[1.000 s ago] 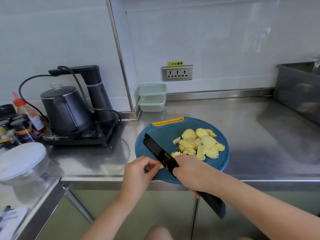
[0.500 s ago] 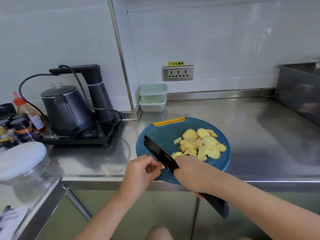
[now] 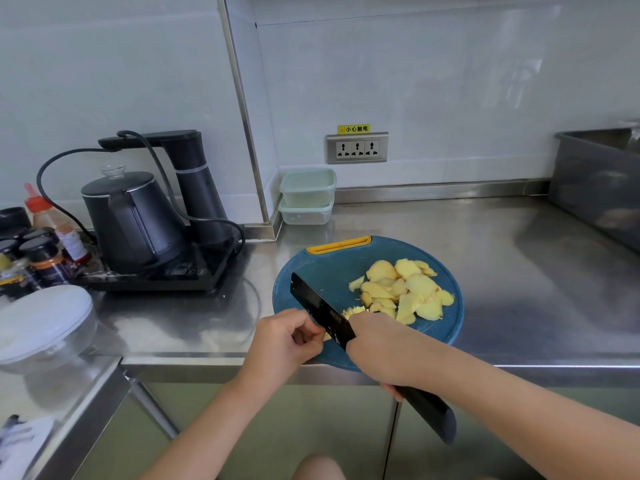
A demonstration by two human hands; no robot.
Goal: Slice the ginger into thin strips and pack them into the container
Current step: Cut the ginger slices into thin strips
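Gripping the knife (image 3: 322, 311) is the right hand (image 3: 377, 348); the left hand (image 3: 287, 341) pinches ginger (image 3: 327, 337); stacked containers (image 3: 307, 197), contents unclear.

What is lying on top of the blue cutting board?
A pile of ginger slices, a few strips and the knife. The left hand covers most of the ginger piece being cut.

ginger slices (image 3: 401, 292): piled on cutting board (image 3: 329, 271) | strips (image 3: 353, 311): beside knife (image 3: 311, 299) | containers (image 3: 307, 197): stacked

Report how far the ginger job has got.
Done: ginger slices piled on the cutting board, a few strips cut. In hand: right hand grips the knife, left hand holds a ginger piece at the blade. Left: most slices uncut; the stacked containers look empty.
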